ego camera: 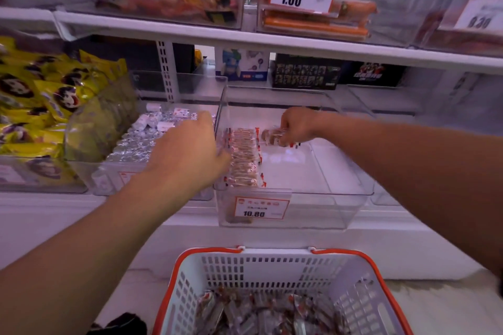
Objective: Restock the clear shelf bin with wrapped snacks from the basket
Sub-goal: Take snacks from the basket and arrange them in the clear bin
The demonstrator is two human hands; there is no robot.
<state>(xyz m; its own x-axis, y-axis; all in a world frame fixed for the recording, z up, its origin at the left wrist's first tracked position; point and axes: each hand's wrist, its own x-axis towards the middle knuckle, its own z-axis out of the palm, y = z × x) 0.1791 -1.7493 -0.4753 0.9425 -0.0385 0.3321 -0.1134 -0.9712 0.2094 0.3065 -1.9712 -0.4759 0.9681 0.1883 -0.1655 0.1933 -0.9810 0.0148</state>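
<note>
The clear shelf bin [345, 193] stands on the lower shelf with a 10.80 price tag on its front. A neat row of wrapped snacks [243, 158] lines its left side. My left hand [187, 149] reaches over the bin's left wall, fingers against that row. My right hand [295, 125] is at the back of the bin and grips a few wrapped snacks [272, 135] low over the floor of the bin. Below, the white basket with orange rim [187, 261] holds several more wrapped snacks [261, 313].
Left of the bin is another clear bin of silver-wrapped sweets [138, 141], and further left yellow snack bags [40, 106]. An upper shelf [190, 32] carries bins with price tags 3.60 and 1.00. Boxes stand behind the bin.
</note>
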